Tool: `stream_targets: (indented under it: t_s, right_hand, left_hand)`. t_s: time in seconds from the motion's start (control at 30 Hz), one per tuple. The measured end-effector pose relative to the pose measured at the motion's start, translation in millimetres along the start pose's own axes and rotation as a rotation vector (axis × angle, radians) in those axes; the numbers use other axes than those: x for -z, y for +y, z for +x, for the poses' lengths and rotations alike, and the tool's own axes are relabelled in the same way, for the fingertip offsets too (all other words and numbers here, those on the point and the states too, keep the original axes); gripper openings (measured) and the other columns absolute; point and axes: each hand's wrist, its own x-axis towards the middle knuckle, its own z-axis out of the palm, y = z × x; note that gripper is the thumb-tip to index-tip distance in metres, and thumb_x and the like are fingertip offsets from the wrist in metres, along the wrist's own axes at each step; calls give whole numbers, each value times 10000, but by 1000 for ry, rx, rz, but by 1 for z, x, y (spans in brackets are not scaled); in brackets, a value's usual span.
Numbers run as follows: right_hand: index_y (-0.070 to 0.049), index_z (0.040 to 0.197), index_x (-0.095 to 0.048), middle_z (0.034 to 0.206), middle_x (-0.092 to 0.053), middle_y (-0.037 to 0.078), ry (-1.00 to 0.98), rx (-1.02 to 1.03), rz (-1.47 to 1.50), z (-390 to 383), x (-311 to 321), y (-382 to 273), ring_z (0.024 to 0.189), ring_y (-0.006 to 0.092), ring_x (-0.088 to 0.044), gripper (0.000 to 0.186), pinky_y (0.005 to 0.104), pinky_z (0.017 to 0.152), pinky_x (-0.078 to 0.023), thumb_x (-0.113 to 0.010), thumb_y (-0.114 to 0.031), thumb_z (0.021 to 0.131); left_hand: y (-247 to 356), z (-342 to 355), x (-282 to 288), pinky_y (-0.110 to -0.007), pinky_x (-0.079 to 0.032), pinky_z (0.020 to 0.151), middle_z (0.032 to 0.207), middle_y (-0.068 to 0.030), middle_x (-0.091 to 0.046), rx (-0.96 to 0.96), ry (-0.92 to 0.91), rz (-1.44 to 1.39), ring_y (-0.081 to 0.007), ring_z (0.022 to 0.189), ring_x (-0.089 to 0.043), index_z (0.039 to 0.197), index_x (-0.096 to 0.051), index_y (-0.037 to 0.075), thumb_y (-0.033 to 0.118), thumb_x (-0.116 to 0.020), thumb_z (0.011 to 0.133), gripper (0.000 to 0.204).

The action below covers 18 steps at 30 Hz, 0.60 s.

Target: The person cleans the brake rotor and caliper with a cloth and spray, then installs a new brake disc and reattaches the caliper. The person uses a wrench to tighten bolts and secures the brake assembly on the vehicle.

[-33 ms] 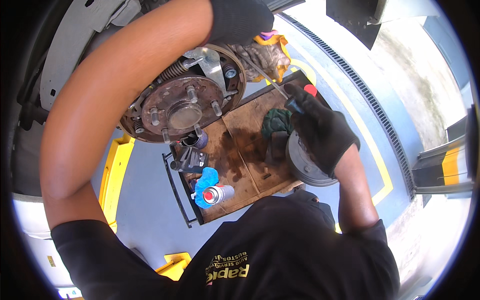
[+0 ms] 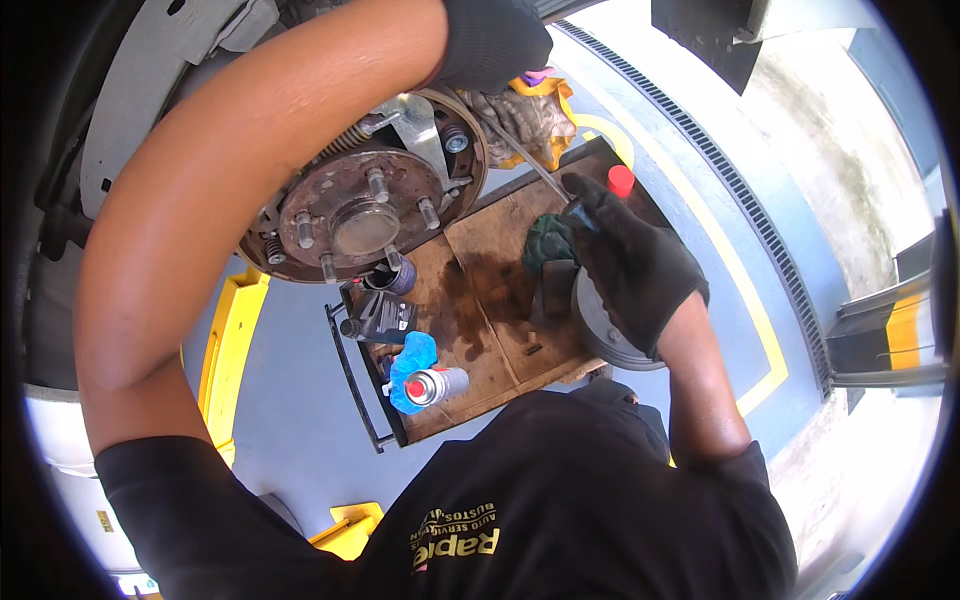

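In a black glove, my right hand (image 2: 640,260) is closed round the handle of a screwdriver (image 2: 530,160). The thin metal shaft runs up and left to the edge of a rusty drum brake assembly (image 2: 370,200); its tip is out of sight behind the brake's rim. The wheel hub with its studs faces me, with springs and a grey lever above it. My left arm arches over the brake, and my gloved left hand (image 2: 495,45) is at the top, past the brake's upper edge. Its fingers are hidden. Beside it hangs a stained rag (image 2: 535,120) with a yellow border.
Below the brake stands a cart with a stained wooden top (image 2: 470,240). It carries a spray can (image 2: 440,386), a blue glove (image 2: 412,370), a dark bottle (image 2: 380,318), a green cloth (image 2: 550,243) and a grey brake drum (image 2: 610,340). A yellow lift arm (image 2: 232,340) lies left.
My right hand and the screwdriver have shifted slightly left. My left hand has moved a little to the right. The right hand keeps its grip.
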Motion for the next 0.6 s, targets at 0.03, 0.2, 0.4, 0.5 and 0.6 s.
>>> stream_targets:
  t_s: [0.03,0.2,0.4,0.5,0.6]
  right_hand:
    - [-111,1476,-489,1042,-701,226,5,7,18,-3,-10,7,992,338,-700,479,396,878,-514,-554,-154,1004]
    - [-167,1503,-451,1034,-684,266,-31,-65,84,-12,-42,28,985,444,-665,505,490,866,-504,-510,-265,1012]
    - [-164,1448,-507,1092,-683,262,-53,-116,-270,6,10,-8,1025,435,-662,456,490,891,-516,-522,-265,1003]
    - [-177,1390,-558,1064,-707,224,24,-3,-548,11,27,-35,1003,398,-683,414,481,882,-537,-530,-255,985]
    - [-198,1313,-607,1012,-729,156,22,83,-847,20,30,-84,946,385,-682,342,491,843,-538,-554,-224,975]
  left_hand:
    - [17,14,-5,-407,-517,923,1117,-176,-684,46,-120,63,-320,1036,-667,1172,-680,50,222,-700,889,331]
    - [54,75,-44,-405,-536,880,1069,-157,-688,-14,-226,142,-325,966,-684,1139,-677,51,187,-699,884,290]
    - [100,11,-35,-422,-521,867,1018,-127,-675,218,1026,-616,-335,953,-663,1086,-667,54,154,-686,899,213]
    - [189,-67,-35,-294,-479,906,1054,-73,-644,199,970,-1694,-110,990,-609,1182,-613,22,99,-658,953,246]
    - [256,-17,-131,-312,-471,963,1162,-56,-624,138,679,-2377,-146,1110,-596,1230,-576,76,262,-632,1001,301]
